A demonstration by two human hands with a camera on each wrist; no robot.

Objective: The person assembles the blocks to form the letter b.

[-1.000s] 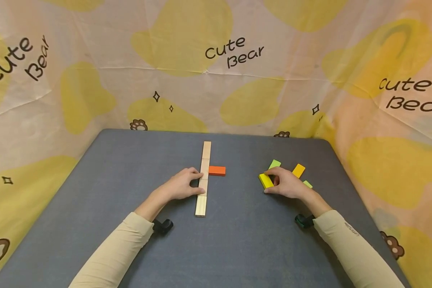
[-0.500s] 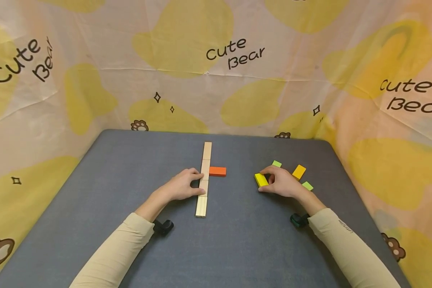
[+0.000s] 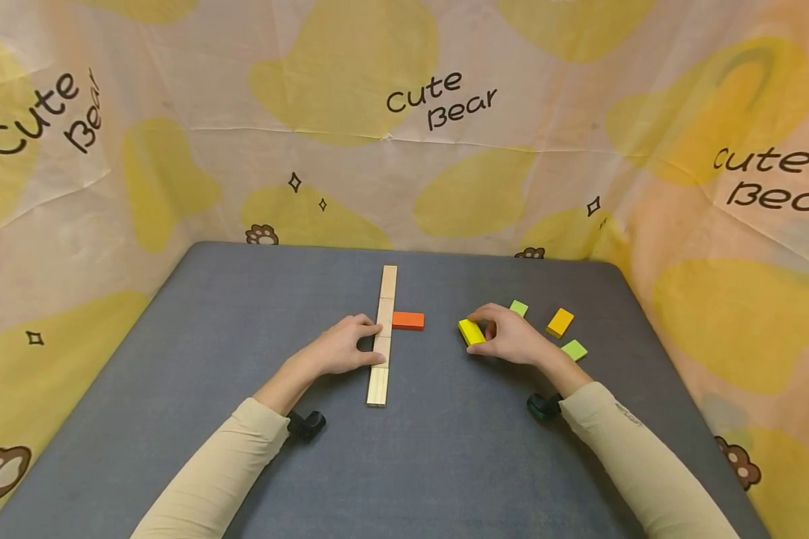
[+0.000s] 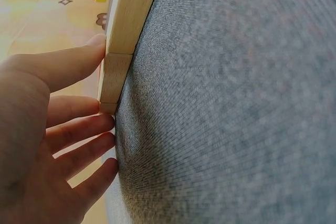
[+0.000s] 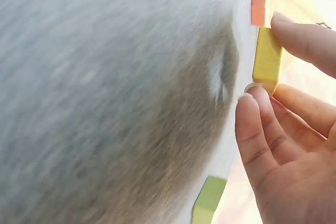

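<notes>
Several plain wooden blocks lie end to end in a straight row [image 3: 385,314] at the middle of the table, pointing away from me. My left hand [image 3: 337,346] rests at the row's left side, thumb and fingertips spread along it and touching the wood, as the left wrist view also shows [image 4: 131,14]. An orange block [image 3: 407,321] lies crosswise against the right side of the row. To the right of it, my right hand [image 3: 512,338] pinches a yellow block [image 3: 470,332] between thumb and fingers; the right wrist view shows this block [image 5: 268,59] apart from the table.
Behind and right of my right hand lie a light green block [image 3: 519,308], an orange-yellow block [image 3: 560,323] and another light green block [image 3: 574,349]. The grey table [image 3: 431,464] meets a printed cloth backdrop [image 3: 350,172] at its far edge.
My right hand has carried the yellow block leftward, toward the orange block, uncovering more of the blocks at the right. My left hand has stayed on the wooden row.
</notes>
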